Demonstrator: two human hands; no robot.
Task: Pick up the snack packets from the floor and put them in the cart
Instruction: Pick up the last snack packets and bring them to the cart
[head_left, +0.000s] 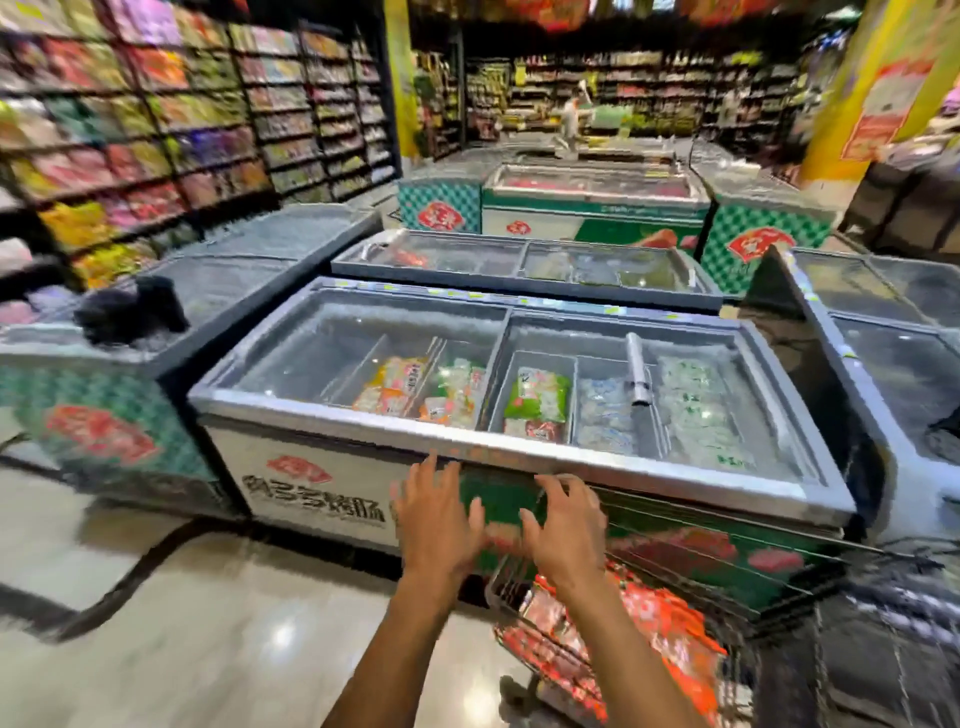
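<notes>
My left hand (439, 514) and my right hand (563, 525) are raised side by side in front of a chest freezer, fingers spread, holding nothing. Just below and to the right of them stands a wire shopping cart (727, 587). Several red and orange snack packets (649, 629) lie piled inside the cart. My right forearm crosses over the cart's near left corner. No packet shows on the shiny floor (208, 623) within this blurred view.
A glass-topped chest freezer (519, 452) with frozen goods blocks the way straight ahead. More freezers stand left, right and behind it. Snack shelves (156, 130) line the left aisle. A person (569, 122) walks far back. A dark cable runs across the floor at left.
</notes>
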